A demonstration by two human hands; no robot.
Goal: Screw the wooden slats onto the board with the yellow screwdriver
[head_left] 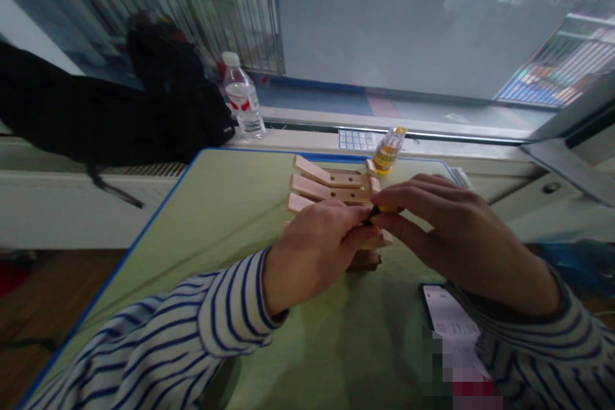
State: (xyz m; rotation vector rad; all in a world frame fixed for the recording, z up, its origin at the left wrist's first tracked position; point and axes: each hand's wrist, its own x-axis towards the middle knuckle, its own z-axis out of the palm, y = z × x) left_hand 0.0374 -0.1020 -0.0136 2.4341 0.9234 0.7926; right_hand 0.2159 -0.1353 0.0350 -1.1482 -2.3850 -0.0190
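Note:
Over the middle of the table, a small wooden rack of pale angled slats with drilled holes is partly covered by my hands. My left hand lies across its front slats, thumb and fingers pinched together near its right end. What the left fingertips grip is hidden. From the right, my right hand closes its fingertips round a small yellow-and-black screwdriver-like tool. Its black end meets the left fingertips at the rack; the tip itself is out of sight.
A clear bottle with a yellow cap stands behind the rack. On the window sill are a water bottle and a black bag. A phone lies under my right forearm. Blue edging borders the green table.

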